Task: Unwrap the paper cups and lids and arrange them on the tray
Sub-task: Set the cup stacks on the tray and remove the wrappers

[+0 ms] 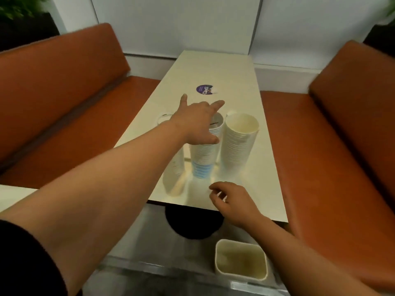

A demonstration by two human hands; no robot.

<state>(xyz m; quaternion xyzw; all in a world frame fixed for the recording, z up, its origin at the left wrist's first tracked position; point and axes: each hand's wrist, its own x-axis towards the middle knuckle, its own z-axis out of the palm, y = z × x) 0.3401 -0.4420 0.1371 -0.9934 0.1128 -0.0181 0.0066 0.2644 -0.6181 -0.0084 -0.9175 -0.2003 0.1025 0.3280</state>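
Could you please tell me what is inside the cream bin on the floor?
The cream bin looks empty down to its blurred, dull bottom. Its near inner wall is hidden by the rim.

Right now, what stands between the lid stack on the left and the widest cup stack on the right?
In the head view, a narrower cup stack stands between the lid stack and the widest cup stack; the left hand reaches over it.

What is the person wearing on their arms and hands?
Both hands are bare: the left hand and right hand have no gloves, rings or watch in view. A dark sleeve covers the left upper arm. The right forearm is bare.
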